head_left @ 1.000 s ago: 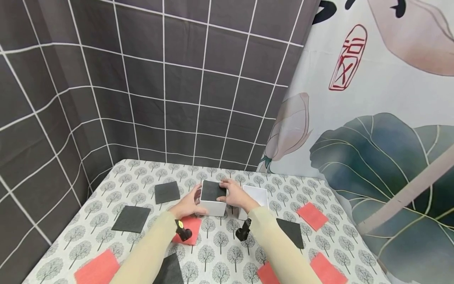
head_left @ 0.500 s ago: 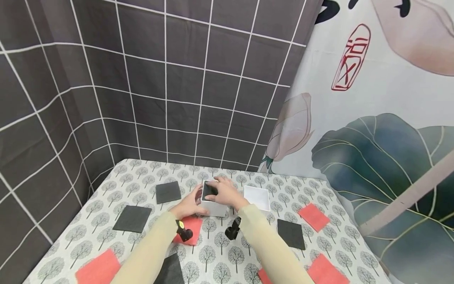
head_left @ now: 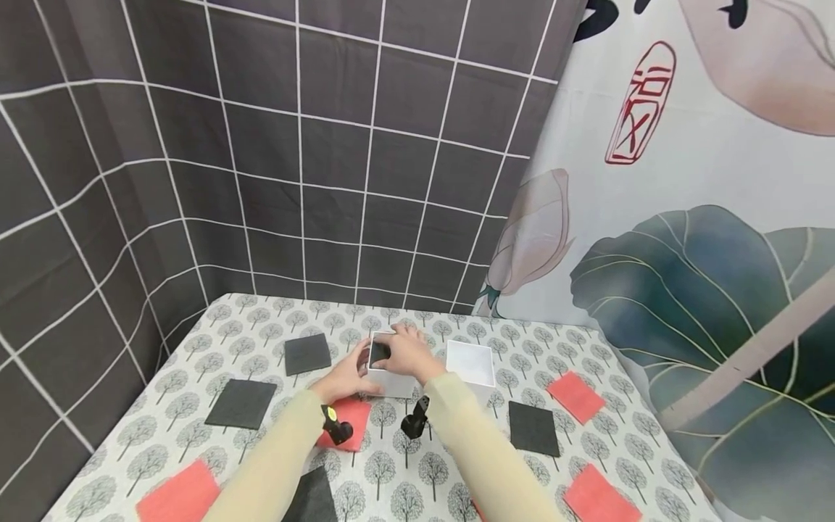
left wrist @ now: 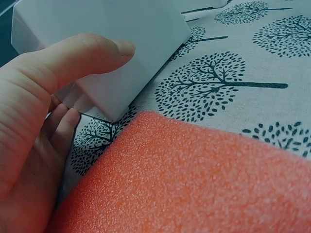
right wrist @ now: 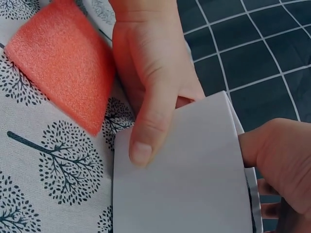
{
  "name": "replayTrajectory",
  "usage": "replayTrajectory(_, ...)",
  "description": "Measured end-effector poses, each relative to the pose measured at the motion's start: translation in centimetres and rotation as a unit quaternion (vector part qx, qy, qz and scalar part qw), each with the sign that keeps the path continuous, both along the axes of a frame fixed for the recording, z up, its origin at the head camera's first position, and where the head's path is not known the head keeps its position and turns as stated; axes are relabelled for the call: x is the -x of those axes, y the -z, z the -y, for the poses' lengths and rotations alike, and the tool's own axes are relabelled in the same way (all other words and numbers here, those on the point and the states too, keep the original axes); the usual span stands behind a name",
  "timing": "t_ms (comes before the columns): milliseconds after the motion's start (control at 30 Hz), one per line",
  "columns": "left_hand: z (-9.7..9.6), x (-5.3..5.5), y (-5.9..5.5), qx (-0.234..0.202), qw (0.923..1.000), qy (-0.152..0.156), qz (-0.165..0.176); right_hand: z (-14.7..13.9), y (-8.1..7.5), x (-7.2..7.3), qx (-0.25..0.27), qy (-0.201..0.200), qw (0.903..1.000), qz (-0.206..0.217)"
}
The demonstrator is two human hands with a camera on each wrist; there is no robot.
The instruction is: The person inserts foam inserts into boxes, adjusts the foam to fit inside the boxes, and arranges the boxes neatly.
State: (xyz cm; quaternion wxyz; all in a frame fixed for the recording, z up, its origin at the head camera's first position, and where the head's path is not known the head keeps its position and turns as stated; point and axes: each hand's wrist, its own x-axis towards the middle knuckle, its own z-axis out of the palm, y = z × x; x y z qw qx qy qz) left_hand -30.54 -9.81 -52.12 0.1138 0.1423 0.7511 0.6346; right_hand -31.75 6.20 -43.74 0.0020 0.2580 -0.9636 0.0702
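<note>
My left hand (head_left: 342, 378) grips a small white box (head_left: 393, 386) from its left side. In the left wrist view its thumb lies along the outer wall, with other fingers curled behind. Over the top of the box is my right hand (head_left: 409, 353), pressing down at the opening. A black foam sheet (head_left: 379, 352) shows in that opening, partly covered by the right fingers. The right wrist view shows the right thumb (right wrist: 260, 142) dipping past the rim, while most of those fingertips are hidden. Right beside the box stands a second white box (head_left: 471, 362), its top facing up.
Black foam squares lie at left (head_left: 242, 403), back left (head_left: 307, 354), and right (head_left: 533, 428). Red foam squares (head_left: 576, 397) lie around the tree-print tablecloth (head_left: 407, 464); one red square (left wrist: 189, 179) is just under the left wrist. A dark grid curtain (head_left: 339, 181) hangs behind the table.
My right hand has moved left across the box top, its fingers now covering more of the black foam sheet. The second white box has come into fuller view. The left hand keeps its grip.
</note>
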Motion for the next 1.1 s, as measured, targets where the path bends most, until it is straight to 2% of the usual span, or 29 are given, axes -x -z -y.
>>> replayTrajectory(167,-0.1,0.2,0.5,0.001,0.9999,-0.006,0.009,0.2,-0.1,-0.3,-0.015,0.009,0.9999,-0.001)
replayTrajectory(333,-0.2,0.2,0.7,-0.007,1.0,0.003,0.005,0.0,-0.2,-0.7,0.007,0.005,0.9998,-0.015)
replayTrajectory(533,-0.2,0.0,0.2,-0.014,0.9999,0.003,-0.006,-0.2,-0.8,-1.1,0.069,0.005,0.9966,-0.046)
replayTrajectory(767,0.0,-0.1,-0.1,-0.008,0.9998,0.009,-0.017,-0.7,-1.5,-2.4,0.123,0.008,0.9913,-0.045)
replayTrajectory(933,0.3,-1.0,-1.6,-0.01,0.9998,0.013,-0.013,-1.4,-1.4,-3.4,0.136,0.023,0.9896,-0.041)
replayTrajectory(1067,0.2,-0.9,-1.3,0.002,0.9999,0.009,-0.005,-1.9,-1.2,-4.2,0.146,0.024,0.9879,-0.045)
replayTrajectory(1100,0.2,-0.7,-0.9,0.004,0.9999,0.009,-0.003,-2.0,-1.2,-4.4,0.149,0.022,0.9874,-0.049)
